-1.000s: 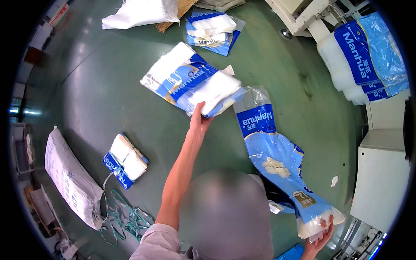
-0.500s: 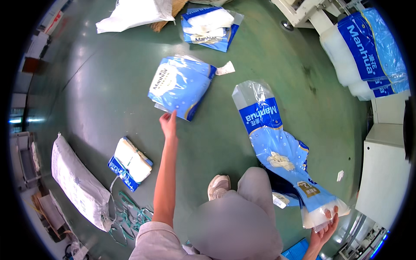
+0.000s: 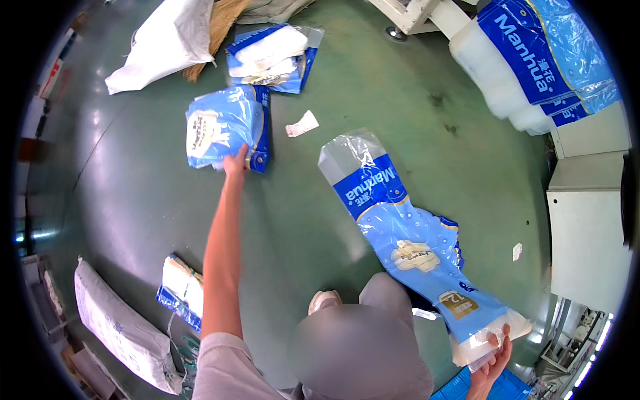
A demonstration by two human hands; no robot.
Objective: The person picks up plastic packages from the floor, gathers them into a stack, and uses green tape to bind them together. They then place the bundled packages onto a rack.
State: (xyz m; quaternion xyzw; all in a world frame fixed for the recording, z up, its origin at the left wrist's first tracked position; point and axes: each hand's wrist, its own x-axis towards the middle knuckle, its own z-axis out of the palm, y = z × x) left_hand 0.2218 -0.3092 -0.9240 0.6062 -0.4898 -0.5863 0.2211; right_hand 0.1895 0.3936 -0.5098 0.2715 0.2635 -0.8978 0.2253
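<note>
At the far left of centre, my left hand (image 3: pixel 236 160) closes on the near edge of a stack of blue plastic packaging bags (image 3: pixel 257 120). That stack abuts another blue pack with white bundles (image 3: pixel 272 53) just beyond it. My right hand (image 3: pixel 490 363), low at the right, has its fingers curled round the whitish end of long blue printed plastic bags (image 3: pixel 413 257). These bags stretch away beside my knee, and their clear far end lies out over the floor.
A white sack (image 3: pixel 127 327) and a strapped blue-and-cream bundle (image 3: pixel 183 287) lie at the left. Another white sack (image 3: pixel 167 43) is at the far left. More blue bags (image 3: pixel 533 60) hang at the far right above a white cabinet (image 3: pixel 587 240). Paper scrap (image 3: pixel 303 124) lies mid-floor.
My left hand has moved the stack of bags left and away, off the paper scrap and up against the far pack. The view has shifted; my right hand keeps its hold.
</note>
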